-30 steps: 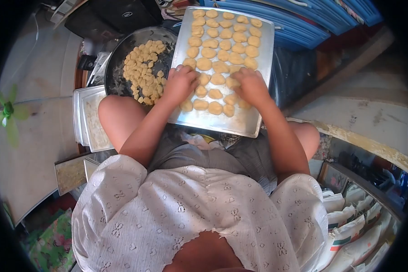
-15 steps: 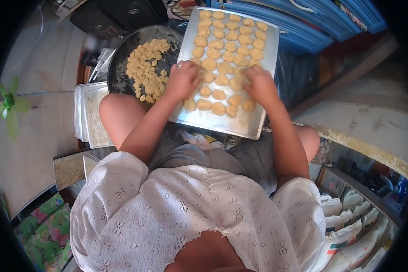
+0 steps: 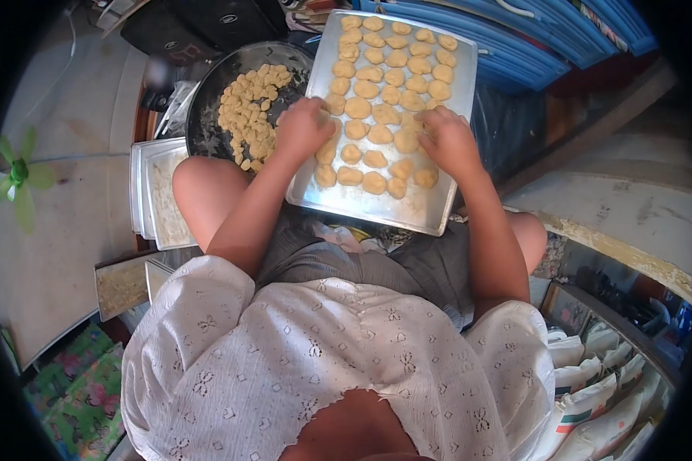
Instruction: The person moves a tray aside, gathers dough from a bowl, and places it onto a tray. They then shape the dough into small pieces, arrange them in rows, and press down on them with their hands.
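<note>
Dough pieces (image 3: 357,107) lie in rough rows on the metal tray (image 3: 377,208), most with a little bare metal between them, I suppose so they don't stick together; a few neighbours do touch. The tray's near edge sits over my lap (image 3: 338,265), between my knees, and neither of my hands grips its rim, which probably means it is propped well enough to leave both free. My left hand (image 3: 304,131) is bent low over the left edge of the rows, palm down, its fingers curled; the back of it hides the tips, so I cannot tell whether they pinch anything. My right hand (image 3: 430,132) comes in from the other side, fingers and thumb bent fairly narrow at the edge of a big piece (image 3: 407,138); whether they press it or just meet it, I can't tell. The dark round pan (image 3: 288,94) sits beside the tray on my left, likely to keep its small lumps (image 3: 246,107) within easy reach.
</note>
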A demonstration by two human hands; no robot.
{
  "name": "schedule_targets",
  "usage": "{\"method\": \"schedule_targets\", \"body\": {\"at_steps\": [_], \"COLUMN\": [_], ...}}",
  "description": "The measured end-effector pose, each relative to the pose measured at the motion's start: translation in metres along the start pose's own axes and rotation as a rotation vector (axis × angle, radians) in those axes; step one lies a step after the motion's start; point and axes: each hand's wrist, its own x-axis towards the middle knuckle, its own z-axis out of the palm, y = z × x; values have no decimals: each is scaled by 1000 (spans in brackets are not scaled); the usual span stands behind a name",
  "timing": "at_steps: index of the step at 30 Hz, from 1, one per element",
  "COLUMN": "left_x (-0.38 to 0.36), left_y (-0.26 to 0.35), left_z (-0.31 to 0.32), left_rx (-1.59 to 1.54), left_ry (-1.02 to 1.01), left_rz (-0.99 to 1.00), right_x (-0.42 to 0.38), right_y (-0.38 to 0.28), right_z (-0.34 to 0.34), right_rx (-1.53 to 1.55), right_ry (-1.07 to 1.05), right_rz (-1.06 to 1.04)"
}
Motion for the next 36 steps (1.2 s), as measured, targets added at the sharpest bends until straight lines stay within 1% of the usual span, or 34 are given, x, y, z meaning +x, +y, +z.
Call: {"method": "schedule_targets", "body": {"at_steps": [1,3,4,6,10,11,13,14,15,16,17,19,20,22,23,25,26,27,28,30,32,34,36], "left_x": [-3,-10,-10,-7,-9,-13,-22,-27,-29,-31,-31,-32,-33,-35,-37,-41,-42,-44,-45,-45,-44,-43,-42], "left_y": [1,1,-3,-8,1,7,16,20,22,18,16,11,12,11,10,5,6,8,8,3,-1,-4,0], "left_z": [-2,-4,-1,4,-4,-9,-12,-12,-10,-1,5,16,15,11,7,-4,-10,-16,-18,-13,-5,3,1], "left_rx": [1,-53,-52,-61,-22,-25,-26,-12,1,30,31,0,-1,-60,-61,-41,-42,-27,-14,-60,-105,-114,-113], "left_ry": [-4,-203,-206,-81,-52,-63,-75,-167,-259,-293,-292,-232,-229,-134,-133,-100,-101,-151,-203,-231,-260,-147,-128], "left_rz": [2,-128,-132,76,102,121,139,233,325,333,332,315,315,329,330,262,264,163,62,25,-11,41,52], "right_x": [-1,-1,-1,0,-3,-3,-6,-8,-10,-12,-13,-13,-12,-12,-12,-14,-15,-17,-19,-24,-28,-28,-25], "right_y": [0,2,2,1,-3,-7,-17,-22,-26,-30,-34,-34,-35,-34,-35,-36,-36,-35,-32,-28,-24,-22,-22], "right_z": [1,3,4,5,11,14,23,31,37,43,47,56,56,54,48,33,25,20,19,19,25,32,35], "right_rx": [0,4,5,11,58,56,74,57,58,32,5,-24,-54,-86,-33,21,23,24,23,11,0,-9,-106], "right_ry": [0,-1,-2,6,-13,-11,-160,-149,-148,-137,-127,-153,-125,-95,-82,-68,-120,-172,-173,-344,-328,-311,-166], "right_rz": [-3,-13,-28,-39,-83,-83,-113,-169,-169,-200,-232,-227,-232,-238,-215,-190,-137,-84,-81,2,-13,-29,-56]}}
